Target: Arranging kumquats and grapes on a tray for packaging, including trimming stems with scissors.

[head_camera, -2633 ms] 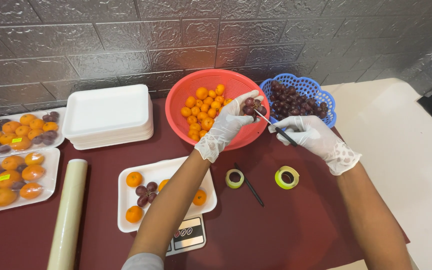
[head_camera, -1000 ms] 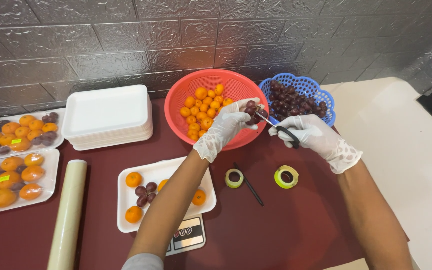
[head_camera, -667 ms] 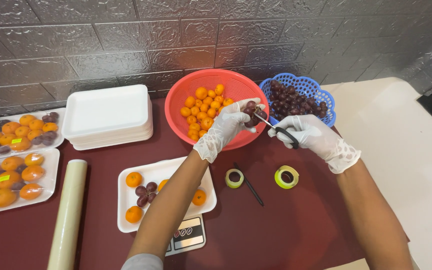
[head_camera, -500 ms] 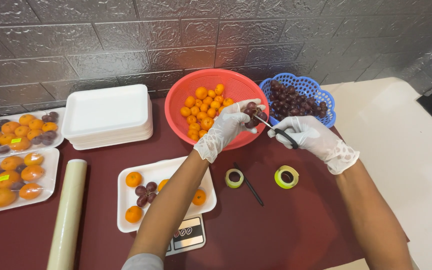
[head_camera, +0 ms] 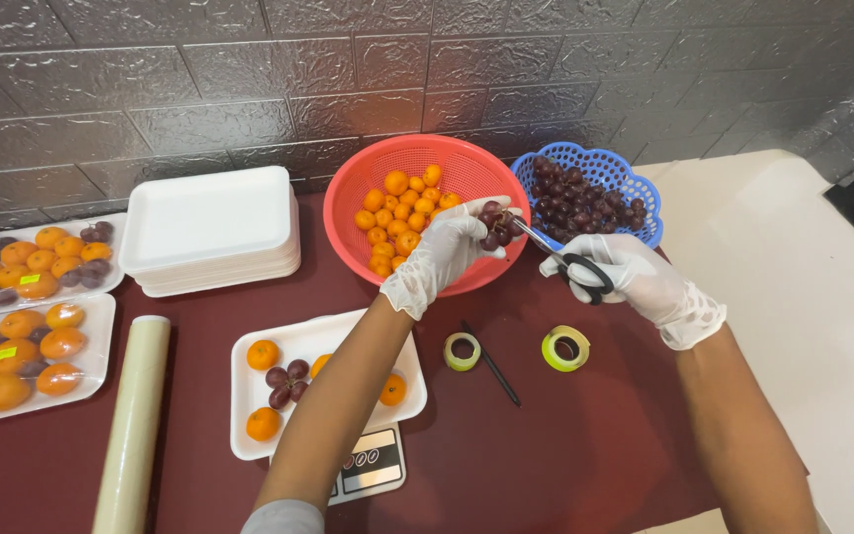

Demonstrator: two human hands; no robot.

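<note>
Clearly, with the left hand pinching a small grape cluster and the right hand closed through the scissors, a careless snip risks nicking the gloved fingertips or dropping grapes beside the red basket.

I see two baskets side by side behind, a tray stack to their left, a filled tray on a scale in front, tape rolls to its right.

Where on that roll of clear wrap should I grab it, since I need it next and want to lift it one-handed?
Grip the roll of clear wrap around its middle, coming from above, fingers across its width. It lies flat, long and round, between the filled trays and the tray on the scale, so a middle grip likely keeps it balanced.
</note>
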